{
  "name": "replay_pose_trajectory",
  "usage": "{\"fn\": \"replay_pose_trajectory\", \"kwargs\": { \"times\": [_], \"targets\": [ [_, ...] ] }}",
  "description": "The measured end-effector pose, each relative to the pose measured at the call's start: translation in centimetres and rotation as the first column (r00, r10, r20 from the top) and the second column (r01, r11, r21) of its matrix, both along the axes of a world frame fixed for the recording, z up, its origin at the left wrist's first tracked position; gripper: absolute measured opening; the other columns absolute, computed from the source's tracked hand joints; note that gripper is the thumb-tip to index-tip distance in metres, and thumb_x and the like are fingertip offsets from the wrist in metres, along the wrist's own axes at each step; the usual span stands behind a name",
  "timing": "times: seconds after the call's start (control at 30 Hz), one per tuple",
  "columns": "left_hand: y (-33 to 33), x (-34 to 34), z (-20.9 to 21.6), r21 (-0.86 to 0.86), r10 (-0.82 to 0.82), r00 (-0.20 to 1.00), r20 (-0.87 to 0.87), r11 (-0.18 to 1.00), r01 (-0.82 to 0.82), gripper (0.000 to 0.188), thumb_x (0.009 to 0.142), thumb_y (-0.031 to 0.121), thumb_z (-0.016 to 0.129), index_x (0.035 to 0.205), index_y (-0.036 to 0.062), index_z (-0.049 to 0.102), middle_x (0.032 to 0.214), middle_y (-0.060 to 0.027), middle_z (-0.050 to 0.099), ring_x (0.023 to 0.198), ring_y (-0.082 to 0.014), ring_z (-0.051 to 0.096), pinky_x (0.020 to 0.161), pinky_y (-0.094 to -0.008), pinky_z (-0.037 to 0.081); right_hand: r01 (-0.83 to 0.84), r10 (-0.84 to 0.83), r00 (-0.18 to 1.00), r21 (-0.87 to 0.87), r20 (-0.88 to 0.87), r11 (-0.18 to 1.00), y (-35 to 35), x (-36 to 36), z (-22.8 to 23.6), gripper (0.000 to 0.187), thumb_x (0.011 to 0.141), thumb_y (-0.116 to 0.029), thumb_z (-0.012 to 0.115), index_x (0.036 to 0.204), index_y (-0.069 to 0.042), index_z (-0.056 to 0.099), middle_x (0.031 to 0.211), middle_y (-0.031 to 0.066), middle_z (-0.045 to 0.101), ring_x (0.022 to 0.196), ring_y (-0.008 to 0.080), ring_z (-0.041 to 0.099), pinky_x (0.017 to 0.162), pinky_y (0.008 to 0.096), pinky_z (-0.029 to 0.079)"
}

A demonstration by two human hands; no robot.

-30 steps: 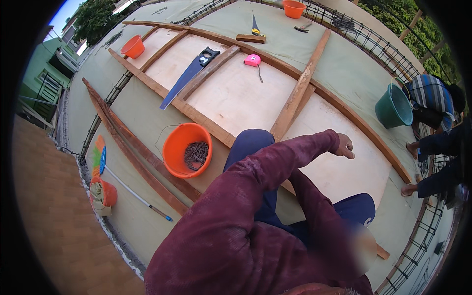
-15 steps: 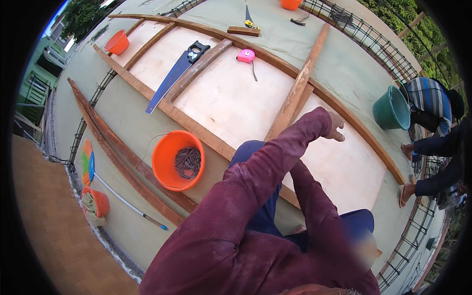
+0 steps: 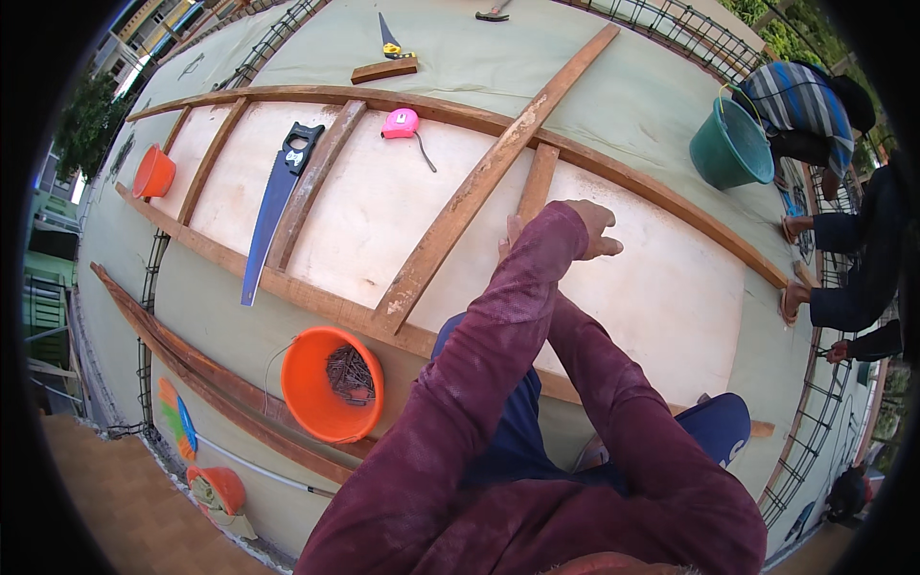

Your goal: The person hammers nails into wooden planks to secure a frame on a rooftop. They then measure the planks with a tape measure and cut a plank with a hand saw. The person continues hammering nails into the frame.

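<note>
My arms, in maroon sleeves, cross over a wooden frame (image 3: 230,257) backed with a pale sheet (image 3: 661,316). My left hand (image 3: 596,230) reaches across to the right and hovers above the sheet, fingers apart, with nothing in it. Partly hidden behind my left sleeve, my right hand (image 3: 511,237) is beside the lower part of a short wooden crosspiece (image 3: 540,182); its grip cannot be made out. A long loose plank (image 3: 498,163) lies slantwise across both rails, left of my hands. On the sheet rests a pink tape measure (image 3: 401,123), and a blue handsaw (image 3: 273,196) lies farther left.
An orange bucket of nails (image 3: 316,422) stands near my left knee, beside long dark boards (image 3: 182,350). A green bucket (image 3: 733,153) stands far right near people. Beyond the frame are a smaller saw (image 3: 388,38), a wood block (image 3: 383,71) and a hammer (image 3: 493,14).
The view has swung right. The plank's near end has moved left, widening its gap from the short crosspiece. My right hand has come partly into sight behind my left sleeve.
</note>
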State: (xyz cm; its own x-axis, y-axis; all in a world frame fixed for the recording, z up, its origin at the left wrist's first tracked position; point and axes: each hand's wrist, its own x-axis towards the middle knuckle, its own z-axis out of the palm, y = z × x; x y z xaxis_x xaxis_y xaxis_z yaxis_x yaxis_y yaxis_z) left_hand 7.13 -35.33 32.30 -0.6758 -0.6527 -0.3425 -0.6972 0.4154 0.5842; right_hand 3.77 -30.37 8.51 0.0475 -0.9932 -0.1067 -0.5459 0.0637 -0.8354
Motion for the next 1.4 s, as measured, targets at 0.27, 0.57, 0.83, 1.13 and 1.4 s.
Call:
{"fn": "replay_pose_trajectory", "kwargs": {
  "times": [0.27, 0.57, 0.83, 1.13, 1.4],
  "targets": [
    [-12.9, 7.4, -5.4, 0.45, 0.651, 0.341, -0.678, 0.735, -0.508, 0.051, 0.093, 0.025, 0.07, 0.133, -0.0059, 0.058, 0.122, -0.0181, 0.069, 0.109, -0.0249, 0.069, 0.1, -0.0354, 0.05, -0.005, -0.052, 0.937, -0.163, -0.345, 0.987, -1.0, 2.1, -2.6, 0.08, 0.092, -0.036, 0.06, 0.156, -0.003, 0.027, 0.164, 0.015, 0.022, 0.153, 0.0351, 0.013, 0.118, 0.0606, 0.02],
    [-28.8, 27.2, -26.9, -0.521, 0.888, 0.459, 0.037, 0.409, -0.75, 0.106, 0.072, 0.069, 0.076, 0.158, 0.036, 0.024, 0.165, -0.02, 0.016, 0.151, -0.0455, 0.015, 0.117, -0.059, 0.028, -0.025, -0.038, 0.917, -0.151, -0.398, 0.988, -0.9, 1.5, -2.5, 0.072, 0.089, -0.022, 0.06, 0.154, -0.003, 0.034, 0.166, 0.0152, 0.018, 0.155, 0.038, 0.008, 0.122, 0.0581, 0.018],
    [-33.8, 32.8, -29.9, -0.603, 0.911, 0.369, 0.186, 0.402, -0.689, 0.088, 0.068, 0.05, 0.081, 0.144, 0.038, 0.039, 0.151, -0.0229, 0.04, 0.137, -0.0425, 0.039, 0.106, -0.0565, 0.04, -0.035, -0.04, 0.928, -0.193, -0.369, 0.981, -1.1, 1.4, -2.0, 0.071, 0.089, -0.025, 0.06, 0.151, -0.001, 0.036, 0.166, 0.0178, 0.016, 0.155, 0.0374, 0.007, 0.122, 0.0594, 0.017],
    [-28.4, 37.4, -27.2, -0.129, 0.904, 0.324, -0.28, 0.299, -0.945, 0.083, 0.066, 0.038, 0.073, 0.139, 0.0106, 0.044, 0.112, -0.0187, 0.065, 0.1, -0.0318, 0.065, 0.084, -0.0414, 0.052, -0.039, -0.049, 0.944, -0.256, -0.326, 0.966, -1.5, 3.3, -1.8, 0.07, 0.088, -0.024, 0.06, 0.15, 0.0, 0.039, 0.164, 0.0178, 0.02, 0.155, 0.0363, 0.009, 0.122, 0.0586, 0.018],
    [-6.7, 24.0, -7.8, 0.809, 0.848, -0.029, -0.529, 0.515, 0.284, 0.082, 0.072, 0.025, 0.077, 0.146, 0.0117, 0.045, 0.145, -0.019, 0.049, 0.124, -0.044, 0.049, 0.081, -0.0439, 0.052, -0.036, -0.009, 0.946, -0.132, -0.324, 0.991, -0.8, 1.1, -2.9, 0.072, 0.093, -0.032, 0.059, 0.154, -0.005, 0.033, 0.168, 0.0129, 0.011, 0.156, 0.0342, 0.002, 0.124, 0.0555, 0.015]
  ]
}}
